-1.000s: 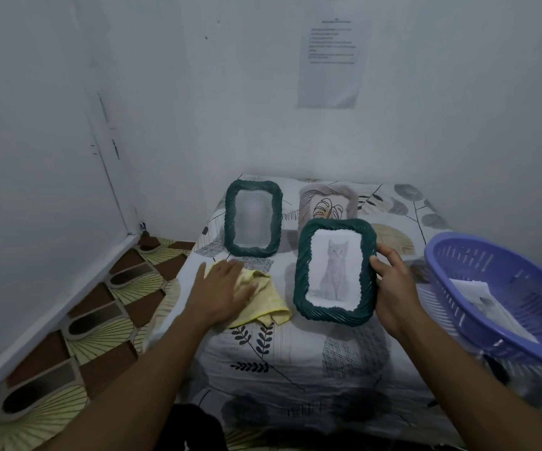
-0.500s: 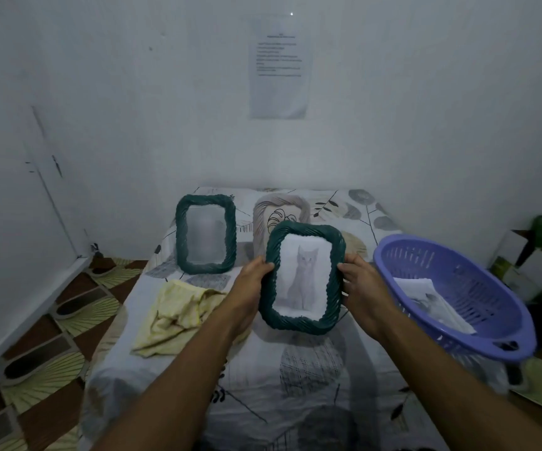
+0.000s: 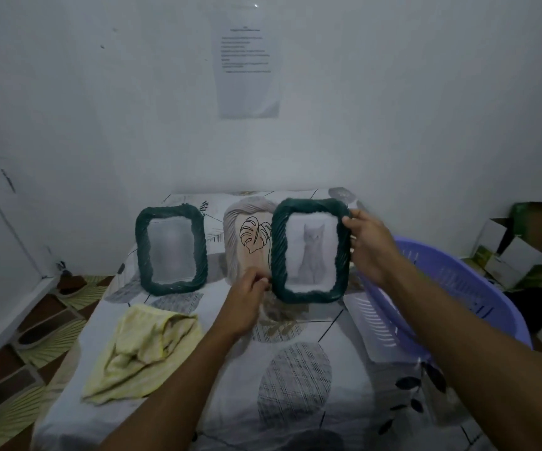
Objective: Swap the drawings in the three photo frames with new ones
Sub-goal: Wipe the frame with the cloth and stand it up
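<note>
Cat frame [image 3: 311, 252] front and centre, dark green twisted border, held upright in both hands over the far half of the patterned sheet [image 3: 295, 385] (whether its bottom edge touches the cloth, I cannot tell). Right hand [image 3: 372, 247] is clamped on the upper right side, thumb across the front of the border, fingers wrapped behind. Left hand [image 3: 247, 296] comes in at the lower left corner, fingertips pinching the edge there, a little blurred. Inside, a grey drawing of a sitting cat faces us.

Just behind, partly covered by the cat frame's left side, the pale frame [image 3: 234, 229] with a line-drawn leaf stands at the back. Further left and apart from both, the second green frame [image 3: 170, 252] stands upright, its picture too hazy to read. Yellow cloth [image 3: 143, 346] lies crumpled on the near left of the sheet. Purple basket [image 3: 451, 288] sits on the right, the right forearm crossing in front of it. Up on the wall, a printed paper [image 3: 248, 60]; far right, cardboard boxes [image 3: 523, 252].
</note>
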`<action>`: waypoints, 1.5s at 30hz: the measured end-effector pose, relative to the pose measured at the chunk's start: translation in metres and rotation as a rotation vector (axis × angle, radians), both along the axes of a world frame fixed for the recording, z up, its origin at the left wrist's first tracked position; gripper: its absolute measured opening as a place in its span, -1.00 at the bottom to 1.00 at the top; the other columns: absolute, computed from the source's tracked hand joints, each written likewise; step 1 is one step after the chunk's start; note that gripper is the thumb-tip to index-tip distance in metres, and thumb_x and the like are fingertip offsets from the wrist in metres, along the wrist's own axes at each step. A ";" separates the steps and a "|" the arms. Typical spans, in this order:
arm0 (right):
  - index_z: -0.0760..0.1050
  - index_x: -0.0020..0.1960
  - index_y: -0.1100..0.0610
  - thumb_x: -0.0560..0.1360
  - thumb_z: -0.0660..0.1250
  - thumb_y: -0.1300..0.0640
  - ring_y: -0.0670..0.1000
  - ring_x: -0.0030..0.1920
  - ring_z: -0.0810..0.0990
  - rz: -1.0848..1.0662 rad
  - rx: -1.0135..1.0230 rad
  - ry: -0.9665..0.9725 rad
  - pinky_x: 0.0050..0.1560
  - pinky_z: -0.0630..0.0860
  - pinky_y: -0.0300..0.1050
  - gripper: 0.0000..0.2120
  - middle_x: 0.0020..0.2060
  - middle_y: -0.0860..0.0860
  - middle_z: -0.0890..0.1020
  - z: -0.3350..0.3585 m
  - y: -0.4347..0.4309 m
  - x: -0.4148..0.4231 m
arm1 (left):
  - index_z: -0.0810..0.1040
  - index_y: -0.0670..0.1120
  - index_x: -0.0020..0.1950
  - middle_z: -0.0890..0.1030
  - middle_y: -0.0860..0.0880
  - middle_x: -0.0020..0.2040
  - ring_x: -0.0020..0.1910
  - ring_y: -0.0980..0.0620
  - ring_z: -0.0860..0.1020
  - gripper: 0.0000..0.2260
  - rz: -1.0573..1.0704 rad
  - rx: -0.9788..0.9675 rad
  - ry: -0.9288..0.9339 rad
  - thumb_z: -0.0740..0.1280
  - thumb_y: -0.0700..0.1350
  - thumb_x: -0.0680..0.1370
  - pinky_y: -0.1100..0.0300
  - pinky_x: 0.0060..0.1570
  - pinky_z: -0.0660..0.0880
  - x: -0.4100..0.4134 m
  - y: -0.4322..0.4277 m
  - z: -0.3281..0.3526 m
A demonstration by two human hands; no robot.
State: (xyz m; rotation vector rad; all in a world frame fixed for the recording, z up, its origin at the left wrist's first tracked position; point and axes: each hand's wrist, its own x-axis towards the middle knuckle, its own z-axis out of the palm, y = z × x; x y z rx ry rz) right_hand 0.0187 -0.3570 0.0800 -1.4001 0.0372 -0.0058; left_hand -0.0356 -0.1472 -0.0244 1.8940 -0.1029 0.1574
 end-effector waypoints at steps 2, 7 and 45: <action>0.46 -0.09 0.08 0.60 0.13 0.26 0.02 -0.25 0.44 -0.030 -0.014 -0.007 -0.29 0.36 -0.12 -0.81 -0.22 0.03 0.53 0.011 -0.008 0.017 | 0.45 0.08 -0.02 0.59 0.04 -0.08 -0.13 0.06 0.56 -0.84 -0.003 0.222 -0.091 0.10 0.01 0.65 0.02 -0.14 0.54 -0.001 0.001 -0.021; 0.45 -0.13 0.06 0.59 0.12 0.22 0.01 -0.24 0.42 -0.095 -0.008 0.002 -0.27 0.36 -0.12 -0.81 -0.19 0.01 0.52 0.026 -0.026 0.060 | 0.45 0.06 -0.07 0.53 0.08 -0.20 -0.21 0.12 0.52 -0.78 0.032 0.375 -0.193 0.10 0.13 0.60 0.06 -0.19 0.49 0.002 0.004 -0.049; 0.44 -0.10 0.12 0.29 0.14 0.15 0.07 -0.17 0.37 -0.112 -0.331 0.156 -0.17 0.24 0.01 -0.78 -0.17 0.11 0.44 -0.031 -0.033 0.123 | 0.49 -0.04 0.31 0.45 0.00 0.38 0.38 0.00 0.36 -0.55 0.141 0.938 -0.203 0.06 0.09 0.52 -0.06 0.35 0.27 0.013 0.000 -0.065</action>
